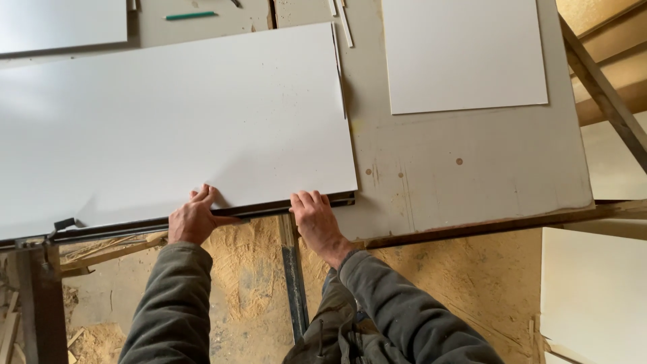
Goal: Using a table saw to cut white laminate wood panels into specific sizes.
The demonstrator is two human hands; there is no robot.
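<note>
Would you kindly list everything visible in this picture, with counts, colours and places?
Large white rectangular panel: one, white, on the worktable, near edge under both hands.
Smaller white square panel: one, white, far right of the table.
Worn grey worktable: one, grey, scuffed, under the panels.
Green pencil: one, green, far edge.
Sawdust-covered floor: tan, below the table.
Pale board: one, cream, lower right.
Left hand: on the large panel's near edge.
Right hand: on the same edge, near its corner.

The large white panel (168,121) runs off the left edge; its underside is hidden.
</note>
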